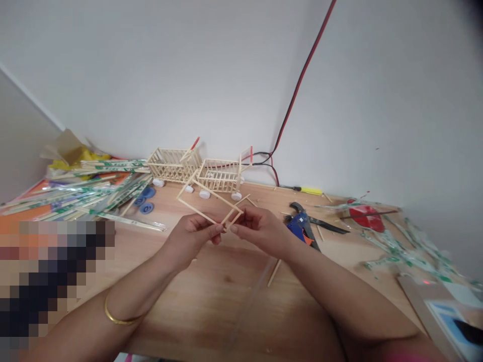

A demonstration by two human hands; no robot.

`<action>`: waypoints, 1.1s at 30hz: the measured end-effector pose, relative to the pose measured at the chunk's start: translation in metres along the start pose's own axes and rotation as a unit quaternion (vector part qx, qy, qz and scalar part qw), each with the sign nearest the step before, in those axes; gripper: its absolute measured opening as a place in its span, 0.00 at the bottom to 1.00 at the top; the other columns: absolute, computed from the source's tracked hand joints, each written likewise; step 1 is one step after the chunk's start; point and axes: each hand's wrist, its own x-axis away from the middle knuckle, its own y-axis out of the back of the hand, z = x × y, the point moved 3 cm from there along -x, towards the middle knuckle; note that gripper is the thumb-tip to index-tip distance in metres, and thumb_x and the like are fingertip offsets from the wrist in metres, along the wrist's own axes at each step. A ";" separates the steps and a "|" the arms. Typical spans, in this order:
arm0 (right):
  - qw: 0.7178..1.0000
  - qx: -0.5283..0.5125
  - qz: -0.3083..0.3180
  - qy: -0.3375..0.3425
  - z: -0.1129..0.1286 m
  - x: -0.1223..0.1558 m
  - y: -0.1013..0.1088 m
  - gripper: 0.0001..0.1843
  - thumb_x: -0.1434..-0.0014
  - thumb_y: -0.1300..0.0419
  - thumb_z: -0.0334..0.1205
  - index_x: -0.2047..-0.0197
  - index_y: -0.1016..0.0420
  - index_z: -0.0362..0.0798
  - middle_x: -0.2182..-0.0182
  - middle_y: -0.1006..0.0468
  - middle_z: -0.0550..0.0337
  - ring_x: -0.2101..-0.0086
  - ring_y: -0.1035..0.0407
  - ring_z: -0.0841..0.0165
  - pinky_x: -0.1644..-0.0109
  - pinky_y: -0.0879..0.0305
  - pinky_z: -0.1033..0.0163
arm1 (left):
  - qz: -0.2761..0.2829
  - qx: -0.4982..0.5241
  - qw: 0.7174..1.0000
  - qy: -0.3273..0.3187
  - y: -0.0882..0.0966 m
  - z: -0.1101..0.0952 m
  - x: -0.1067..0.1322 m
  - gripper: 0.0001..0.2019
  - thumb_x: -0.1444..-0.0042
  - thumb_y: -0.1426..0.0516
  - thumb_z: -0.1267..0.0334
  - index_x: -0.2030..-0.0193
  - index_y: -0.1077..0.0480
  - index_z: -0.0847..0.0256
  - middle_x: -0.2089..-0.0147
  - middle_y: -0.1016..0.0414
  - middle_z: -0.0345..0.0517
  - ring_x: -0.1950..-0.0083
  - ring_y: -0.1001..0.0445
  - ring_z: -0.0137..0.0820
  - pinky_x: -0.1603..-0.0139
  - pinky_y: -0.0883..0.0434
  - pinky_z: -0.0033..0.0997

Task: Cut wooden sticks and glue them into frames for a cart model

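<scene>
A thin rectangular frame of wooden sticks is held up between my two hands over the wooden table. My left hand pinches its near corner between thumb and fingers. At the same corner, my right hand is closed on the frame, its thumb close to the left one; the exact contact of the fingertips is partly hidden. Just behind the frame stand two little carts made of sticks, a larger one on the left and a smaller one on the right, both with white wheels and red-tipped handles.
Paper-wrapped chopsticks lie heaped at left beside blue bottle caps. Right of my hands lies a blue and black cutter-like tool. Torn wrappers and a red round piece lie farther right. A yellow-handled tool rests by the wall.
</scene>
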 end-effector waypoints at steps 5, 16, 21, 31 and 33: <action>0.999 0.012 -0.045 -0.028 -0.010 0.000 -0.004 0.13 0.48 0.39 0.48 0.66 0.29 0.47 0.73 0.27 0.61 0.69 0.33 0.70 0.66 0.35 0.65 | -0.015 -0.006 1.000 0.022 -0.006 -0.001 0.003 0.07 0.55 0.38 0.61 0.75 0.26 0.63 0.80 0.30 0.39 0.78 0.35 0.24 0.75 0.38 0.23; 0.996 0.046 -0.073 -0.023 -0.007 -0.002 0.008 0.11 0.48 0.40 0.45 0.70 0.29 0.45 0.78 0.33 0.66 0.75 0.39 0.75 0.70 0.42 0.68 | 0.018 0.069 0.995 0.076 -0.001 0.003 0.001 0.29 0.62 0.34 0.68 0.49 0.32 0.63 0.66 0.23 0.44 0.72 0.29 0.26 0.69 0.32 0.26; 0.997 0.037 -0.028 -0.062 -0.012 -0.002 0.011 0.12 0.48 0.39 0.46 0.69 0.29 0.44 0.79 0.33 0.67 0.77 0.39 0.76 0.71 0.42 0.69 | -0.068 0.098 0.993 0.014 0.027 -0.011 -0.006 0.26 0.59 0.34 0.61 0.51 0.32 0.62 0.64 0.25 0.43 0.76 0.31 0.22 0.73 0.33 0.24; 0.993 -0.013 0.018 -0.113 -0.024 -0.001 0.009 0.15 0.47 0.39 0.43 0.59 0.35 0.45 0.75 0.26 0.63 0.74 0.30 0.74 0.71 0.35 0.69 | -0.016 -0.071 0.996 0.055 0.052 -0.011 -0.012 0.14 0.59 0.35 0.57 0.68 0.25 0.65 0.75 0.29 0.41 0.78 0.34 0.22 0.77 0.34 0.21; 0.992 0.020 0.013 -0.125 -0.025 0.000 0.009 0.13 0.45 0.41 0.41 0.59 0.36 0.46 0.74 0.25 0.62 0.73 0.29 0.73 0.70 0.34 0.68 | 0.004 -0.109 0.993 0.047 0.053 -0.006 -0.016 0.15 0.58 0.36 0.57 0.64 0.24 0.63 0.74 0.28 0.41 0.78 0.34 0.22 0.78 0.35 0.20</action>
